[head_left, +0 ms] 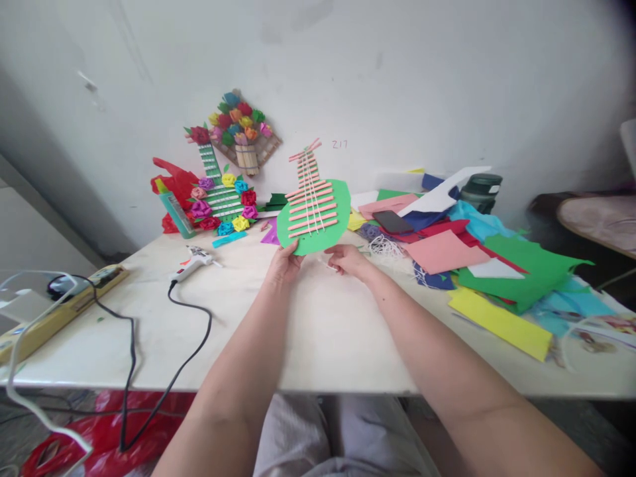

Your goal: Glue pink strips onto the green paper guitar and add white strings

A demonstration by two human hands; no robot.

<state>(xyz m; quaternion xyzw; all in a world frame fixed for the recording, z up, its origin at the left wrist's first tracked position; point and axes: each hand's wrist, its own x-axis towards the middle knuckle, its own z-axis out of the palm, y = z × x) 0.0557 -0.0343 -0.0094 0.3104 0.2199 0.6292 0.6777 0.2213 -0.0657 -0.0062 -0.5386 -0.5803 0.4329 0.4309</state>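
A paper guitar (pixel 313 205) is held up above the table, tilted toward me. It has a green rounded body, pink rolled-paper strips laid across it and white strings running down from the neck. My left hand (pixel 287 264) pinches its lower left edge, thumb on the front. Just below the lower right edge is my right hand (pixel 348 260), its fingers curled; a small whitish thing shows near the fingertips, too small to name. Left of the hands, a white glue gun (pixel 195 263) lies on the table with its black cord trailing toward the front.
Behind on the left stand a finished flower-trimmed guitar (pixel 222 199), a glue bottle (pixel 175 211) and a wall piece with paper flowers (pixel 241 126). Coloured paper sheets (pixel 517 268), white string (pixel 385 246), a phone (pixel 392 222) and a dark jar (pixel 481 192) crowd the right. A power strip (pixel 64 311) lies far left.
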